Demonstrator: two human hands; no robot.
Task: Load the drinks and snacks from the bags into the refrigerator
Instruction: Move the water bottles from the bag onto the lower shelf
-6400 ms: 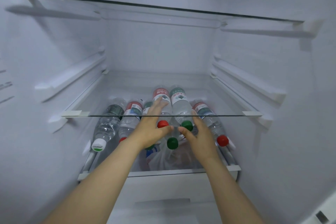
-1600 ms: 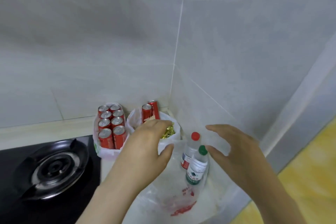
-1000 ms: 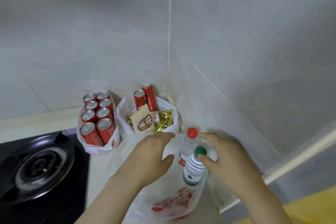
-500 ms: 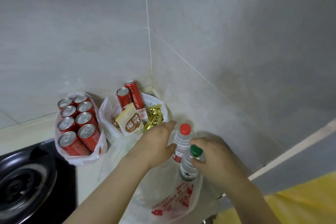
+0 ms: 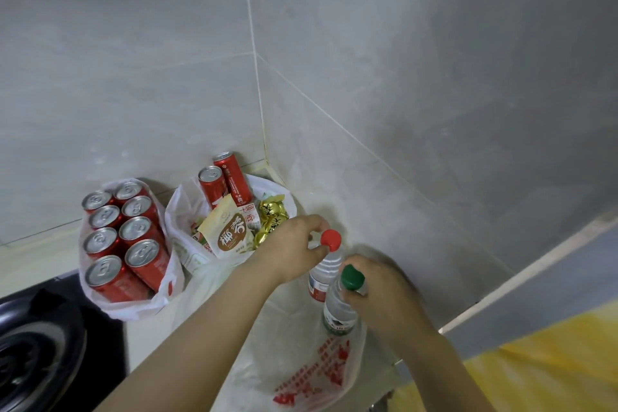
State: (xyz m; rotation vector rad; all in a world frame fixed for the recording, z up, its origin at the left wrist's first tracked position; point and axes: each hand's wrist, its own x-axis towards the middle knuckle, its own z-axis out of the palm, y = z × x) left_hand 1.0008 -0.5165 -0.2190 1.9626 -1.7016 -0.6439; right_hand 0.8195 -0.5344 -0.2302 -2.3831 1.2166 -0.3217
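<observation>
A second ago both grips hung apart beside the bottles. Now the left grip (image 5: pixel 294 251) pinches the neck of the red-capped bottle (image 5: pixel 322 278), and the right grip (image 5: pixel 384 298) is clamped on the green-capped bottle (image 5: pixel 337 314). Both bottles stand in the printed bag (image 5: pixel 301 378) on the bench (image 5: pixel 147 334) (not yet lifted). We judge the carry to the refrigerator comes next; cans (image 5: pixel 123 244) and snacks (image 5: pixel 234 234) wait.

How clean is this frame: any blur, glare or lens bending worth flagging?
Head view: soft, even light, faint shadow behind the cans, small glints on their tops, no harsh glare; the right hand gripping the green-capped bottle is slightly smeared, the left hand on the red-capped bottle sharper; wide-angle skew slants the tile joints; the yellow floor is soft.
</observation>
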